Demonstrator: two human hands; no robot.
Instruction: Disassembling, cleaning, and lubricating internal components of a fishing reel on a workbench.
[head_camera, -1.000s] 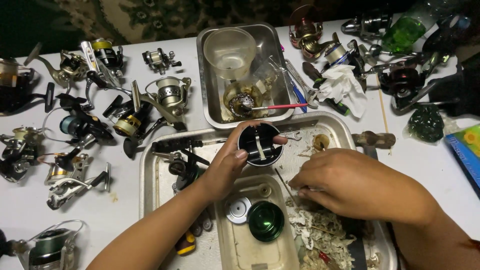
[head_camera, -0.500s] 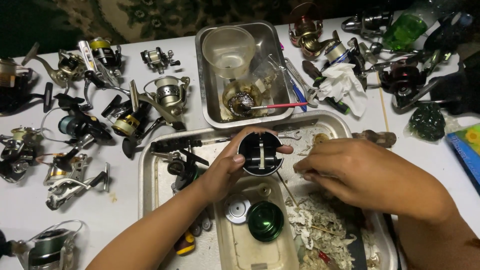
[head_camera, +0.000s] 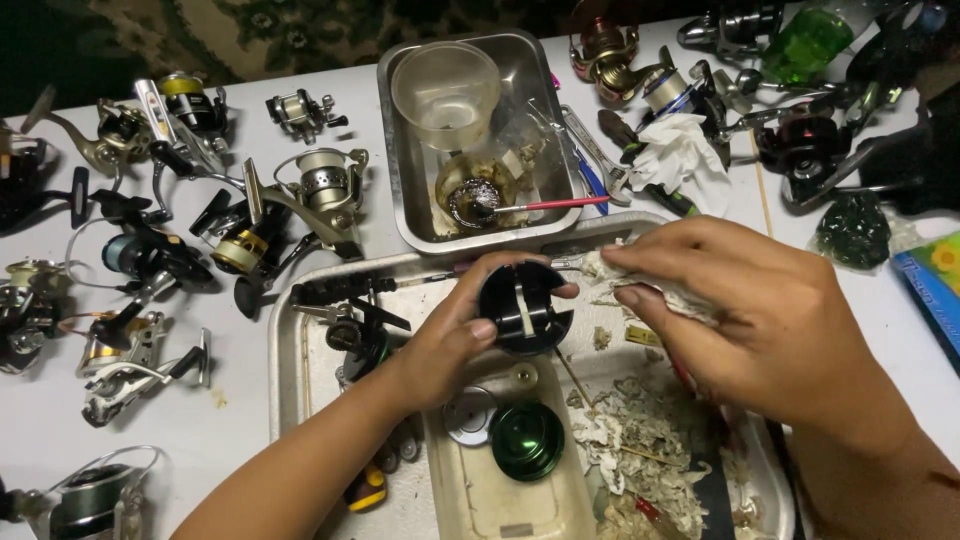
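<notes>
Overhead view of a white table w/ many fishing reels. Left hand (head_camera: 455, 335) grips a black reel spool (head_camera: 525, 308) betw. thumb and fingers, held above a large metal tray (head_camera: 290, 350). Right hand (head_camera: 755, 315), just beside the spool, pinches a dirty wad of tissue (head_camera: 625, 275). Below: green spool (head_camera: 527, 440) and tissue scraps (head_camera: 640, 450) in the tray. Small pan (head_camera: 400, 190) behind holds a plastic cup (head_camera: 447, 92) and brush (head_camera: 545, 205).

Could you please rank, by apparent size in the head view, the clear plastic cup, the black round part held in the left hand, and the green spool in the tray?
1. Clear plastic cup, plainly largest.
2. Black round part and green spool: too alike to rank.
</notes>
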